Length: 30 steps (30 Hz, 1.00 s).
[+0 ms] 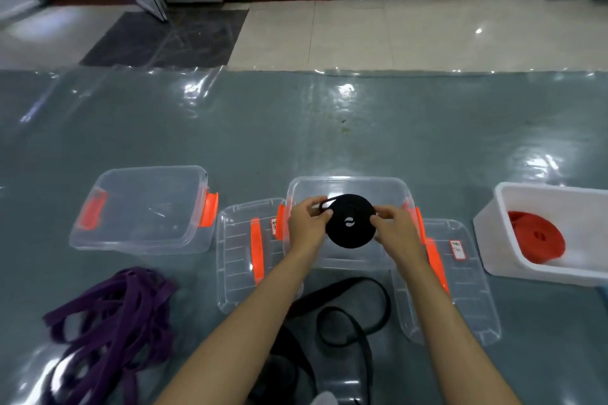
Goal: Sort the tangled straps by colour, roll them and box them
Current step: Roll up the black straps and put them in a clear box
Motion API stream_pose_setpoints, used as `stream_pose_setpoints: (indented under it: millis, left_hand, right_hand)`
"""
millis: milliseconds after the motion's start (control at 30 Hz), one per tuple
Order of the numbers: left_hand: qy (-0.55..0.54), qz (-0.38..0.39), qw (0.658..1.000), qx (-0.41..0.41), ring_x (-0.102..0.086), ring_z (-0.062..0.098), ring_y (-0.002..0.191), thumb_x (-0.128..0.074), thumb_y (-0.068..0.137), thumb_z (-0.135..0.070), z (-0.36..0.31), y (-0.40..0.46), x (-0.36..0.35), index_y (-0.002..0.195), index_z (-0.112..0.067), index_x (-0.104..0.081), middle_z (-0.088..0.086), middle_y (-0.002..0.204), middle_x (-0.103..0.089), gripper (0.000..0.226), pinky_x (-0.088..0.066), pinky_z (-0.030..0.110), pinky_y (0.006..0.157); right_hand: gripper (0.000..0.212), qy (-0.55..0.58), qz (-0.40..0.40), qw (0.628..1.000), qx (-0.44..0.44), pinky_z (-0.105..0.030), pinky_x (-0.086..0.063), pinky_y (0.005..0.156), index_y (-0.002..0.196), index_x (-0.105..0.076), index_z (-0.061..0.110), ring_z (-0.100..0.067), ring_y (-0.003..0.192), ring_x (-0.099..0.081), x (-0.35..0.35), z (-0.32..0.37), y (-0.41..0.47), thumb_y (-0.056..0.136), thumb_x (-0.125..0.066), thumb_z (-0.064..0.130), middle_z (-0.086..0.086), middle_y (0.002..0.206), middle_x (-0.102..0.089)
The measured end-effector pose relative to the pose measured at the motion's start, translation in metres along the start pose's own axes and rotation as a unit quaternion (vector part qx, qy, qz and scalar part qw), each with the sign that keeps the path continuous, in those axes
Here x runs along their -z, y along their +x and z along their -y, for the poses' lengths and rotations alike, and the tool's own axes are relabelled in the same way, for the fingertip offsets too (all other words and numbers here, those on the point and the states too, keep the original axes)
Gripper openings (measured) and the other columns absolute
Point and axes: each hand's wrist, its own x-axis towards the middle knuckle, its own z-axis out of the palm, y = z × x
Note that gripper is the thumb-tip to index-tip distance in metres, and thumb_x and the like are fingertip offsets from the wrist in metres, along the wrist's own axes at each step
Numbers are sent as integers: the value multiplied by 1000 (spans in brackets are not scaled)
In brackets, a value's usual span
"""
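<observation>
A rolled black strap (350,220) is held flat over the middle clear box (348,184). My left hand (307,223) pinches its left edge, where a small loop end sticks out. My right hand (394,227) pinches its right edge. More loose black strap (358,309) lies on the floor between my forearms. A tangled purple strap (108,316) lies in a heap at the lower left. A rolled red strap (536,237) sits inside the white box (487,227) at the right.
Another clear box with orange latches (144,207) stands at the left. Two clear lids with orange handles (243,253) (460,276) lie on either side of the middle box. Glossy plastic sheeting (296,128) covers the grey floor.
</observation>
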Motion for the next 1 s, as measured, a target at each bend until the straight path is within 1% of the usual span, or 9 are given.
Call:
stream_pose_setpoints:
  millis: [167,300,433,600,700,767,867,933,1000]
  left_hand:
    - [112,-41,993,9,-71,29,112,-69,93,8,22,36,-19,122,-7,-73,15,120,-75,33,-56,37,102]
    - [147,-53,986,65,-69,28,115,-66,94,8,40,58,-28,119,-8,-73,13,122,-73,30,-54,31,98]
    - [162,-52,980,102,-67,30,120,-63,94,9,51,76,-38,121,0,-74,17,125,-72,30,-53,38,106]
    - [183,-51,975,114,-70,30,114,-64,92,11,59,91,-45,116,2,-76,20,117,-75,28,-54,36,102]
    - [209,-43,969,121,-68,21,100,-71,90,5,63,93,-39,102,-4,-79,12,98,-74,17,-52,27,84]
    - [230,-37,966,114,-71,23,101,-71,91,2,61,91,-37,103,0,-79,13,99,-76,14,-55,31,85]
    - [299,-5,950,89,-72,34,109,-67,95,-2,49,83,-35,111,3,-75,21,112,-76,19,-57,39,92]
    - [355,26,932,70,-71,35,107,-64,96,-5,39,77,-32,111,4,-72,21,114,-74,19,-56,38,86]
    - [404,60,912,42,-70,36,108,-62,97,-8,27,67,-26,114,3,-68,21,117,-72,22,-54,37,83]
  right_hand:
    - [30,-140,75,987,-17,-53,-59,91,123,-73,-1,-32,99,-69,-8,-14,28,97,-57,-2,-17,110,-73]
    - [30,-196,127,972,-25,-22,-48,61,117,-76,1,-19,79,-61,-13,-24,45,95,-56,-4,-6,88,-69]
    - [25,-196,158,964,-88,-45,-61,73,113,-76,1,-31,80,-69,-21,-28,59,96,-57,3,-16,92,-72]
    - [24,-198,161,958,-133,-30,-56,46,112,-74,-3,-24,66,-65,-28,-35,73,98,-60,10,-18,95,-72]
    - [25,-192,163,957,-146,-41,-62,64,111,-73,-6,-31,78,-69,-31,-39,73,98,-62,13,-23,102,-74]
    - [26,-194,164,957,-143,-47,-62,77,111,-73,-7,-34,86,-70,-31,-37,72,97,-63,13,-25,106,-74]
    - [23,-232,175,950,-118,-35,-50,68,102,-71,-4,-28,81,-63,-29,-28,67,97,-64,17,-20,97,-69]
    - [17,-267,154,948,-82,-34,-48,69,97,-69,4,-29,87,-63,-23,-19,60,97,-65,20,-15,98,-67]
    - [31,-271,127,954,-23,-38,-51,95,124,-70,4,-32,115,-66,-13,-10,48,98,-66,21,-16,122,-69]
